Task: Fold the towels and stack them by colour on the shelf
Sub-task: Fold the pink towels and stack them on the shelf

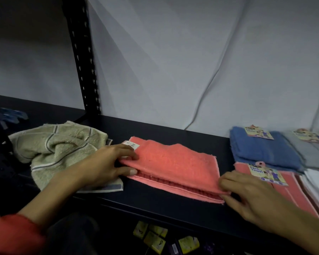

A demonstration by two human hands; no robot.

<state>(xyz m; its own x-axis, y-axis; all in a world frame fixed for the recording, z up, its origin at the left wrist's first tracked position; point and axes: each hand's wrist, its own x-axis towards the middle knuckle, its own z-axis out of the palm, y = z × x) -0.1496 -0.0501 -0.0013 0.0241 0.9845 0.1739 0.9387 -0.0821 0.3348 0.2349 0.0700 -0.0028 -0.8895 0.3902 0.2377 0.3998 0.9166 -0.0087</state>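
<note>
Both ends of the coral towel (173, 166), mid-frame on the dark shelf (173, 205), are being pinched: left hand (107, 164) at its tagged end, right hand (247, 196) at the lower-right corner. Its long axis is laid left-to-right between them. The matching coral stack (291, 192) is found nearer the right hand, probably next stop.
</note>
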